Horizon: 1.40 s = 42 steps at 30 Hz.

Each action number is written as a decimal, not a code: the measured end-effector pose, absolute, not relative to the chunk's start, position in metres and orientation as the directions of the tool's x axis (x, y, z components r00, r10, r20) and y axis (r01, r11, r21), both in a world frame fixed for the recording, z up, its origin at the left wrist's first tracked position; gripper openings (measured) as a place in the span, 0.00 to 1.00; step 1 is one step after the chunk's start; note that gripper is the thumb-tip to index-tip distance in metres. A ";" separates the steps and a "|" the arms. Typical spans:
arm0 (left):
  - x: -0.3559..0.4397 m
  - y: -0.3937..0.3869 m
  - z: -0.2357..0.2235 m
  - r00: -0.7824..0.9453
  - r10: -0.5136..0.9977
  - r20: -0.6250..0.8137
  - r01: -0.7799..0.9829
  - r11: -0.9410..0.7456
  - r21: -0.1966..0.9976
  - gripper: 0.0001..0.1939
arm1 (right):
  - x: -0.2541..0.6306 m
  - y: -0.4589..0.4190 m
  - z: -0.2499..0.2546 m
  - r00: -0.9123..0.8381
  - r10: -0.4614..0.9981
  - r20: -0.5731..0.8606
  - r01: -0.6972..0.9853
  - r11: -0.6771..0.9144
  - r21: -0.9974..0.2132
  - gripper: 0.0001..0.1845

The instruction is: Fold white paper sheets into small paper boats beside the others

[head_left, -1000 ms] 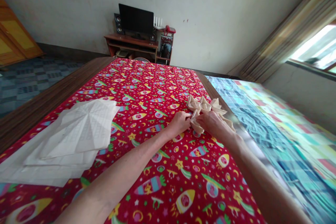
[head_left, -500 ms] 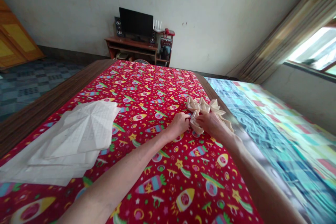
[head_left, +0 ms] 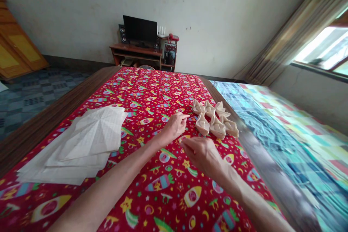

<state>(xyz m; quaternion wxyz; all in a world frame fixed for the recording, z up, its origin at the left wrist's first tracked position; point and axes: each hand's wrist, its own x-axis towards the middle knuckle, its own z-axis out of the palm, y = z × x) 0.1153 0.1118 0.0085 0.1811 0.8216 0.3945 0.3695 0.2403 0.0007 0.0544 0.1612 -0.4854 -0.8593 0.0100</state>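
Note:
Several folded paper boats stand in two rows at the right side of the red patterned cloth, pointed corners up. My left hand hovers just left of the front row, its index finger pointing toward the boats and the other fingers loosely curled; nothing shows in it. My right hand is nearer to me, just in front of the boats and apart from them. Its fingers are bent loosely, with a gap by the thumb and nothing visible between them. To the left lies a fanned stack of creased thin paper sheets.
Dark wooden edging borders the cloth on the right, beside a checked bedspread. A desk with a monitor stands by the far wall. A wooden cabinet is at the left.
Both hands have come away from the front-left paper boat, the left one leftward and the right one back toward me. That boat now stands free with the others.

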 end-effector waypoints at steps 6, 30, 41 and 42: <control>0.017 0.069 0.027 0.548 0.702 0.454 0.607 -0.708 0.362 0.17 | 0.204 -0.023 0.007 -0.614 0.765 0.196 0.737 0.644 -0.204 0.16; -0.141 0.034 -0.010 0.322 0.912 0.253 0.842 -0.398 0.365 0.22 | 0.206 -0.024 -0.009 -0.574 0.781 0.246 0.712 0.625 -0.322 0.15; -0.160 0.043 -0.015 0.277 0.944 0.177 0.771 -0.329 0.546 0.28 | 0.206 -0.023 -0.010 -0.585 0.772 0.247 0.702 0.635 -0.321 0.15; -0.159 0.042 -0.015 0.264 0.950 0.164 0.761 -0.310 0.570 0.28 | 0.206 -0.023 -0.009 -0.586 0.772 0.247 0.703 0.636 -0.319 0.15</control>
